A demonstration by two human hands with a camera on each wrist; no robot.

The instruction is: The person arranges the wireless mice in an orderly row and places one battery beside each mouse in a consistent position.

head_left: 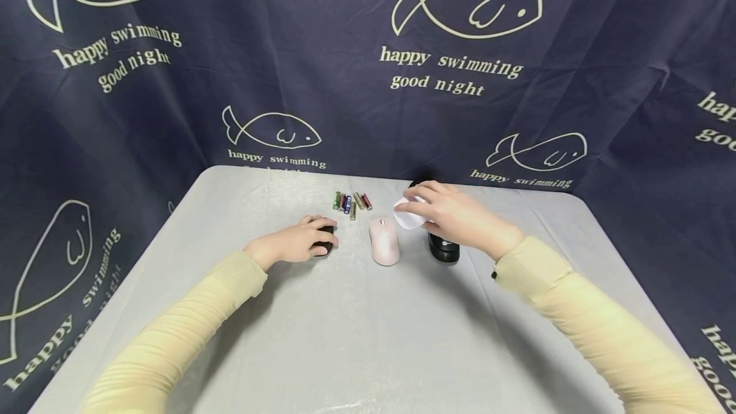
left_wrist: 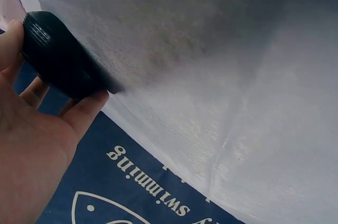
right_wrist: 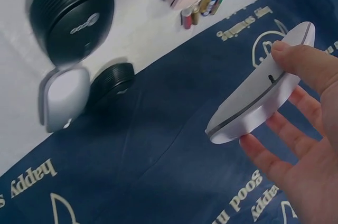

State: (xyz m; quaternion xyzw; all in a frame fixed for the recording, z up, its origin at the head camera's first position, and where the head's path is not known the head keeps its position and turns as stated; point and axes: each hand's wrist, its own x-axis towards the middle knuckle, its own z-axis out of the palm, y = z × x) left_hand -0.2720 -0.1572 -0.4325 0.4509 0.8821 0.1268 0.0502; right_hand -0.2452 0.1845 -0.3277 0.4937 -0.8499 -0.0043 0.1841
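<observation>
My left hand point(head_left: 299, 239) grips a black computer mouse point(left_wrist: 63, 57) by its sides, with the thumb and fingers around it, at the left of the group on the table. My right hand point(head_left: 454, 209) holds a white computer mouse point(right_wrist: 259, 92) up off the table. Its thumb presses the top while the fingers support the underside, and the mouse is tilted. Between the hands a pale pink mouse point(head_left: 384, 243) lies on the table. Below the right hand is a black mouse point(head_left: 444, 249) with a ribbed end, partly hidden by that hand in the head view.
Several batteries point(head_left: 352, 203) lie in a loose row behind the pink mouse. In the right wrist view, a light grey mouse point(right_wrist: 67, 96) and another black mouse point(right_wrist: 112, 82) sit near the table's far edge. A dark blue curtain point(head_left: 345, 50) surrounds the white table point(head_left: 368, 337).
</observation>
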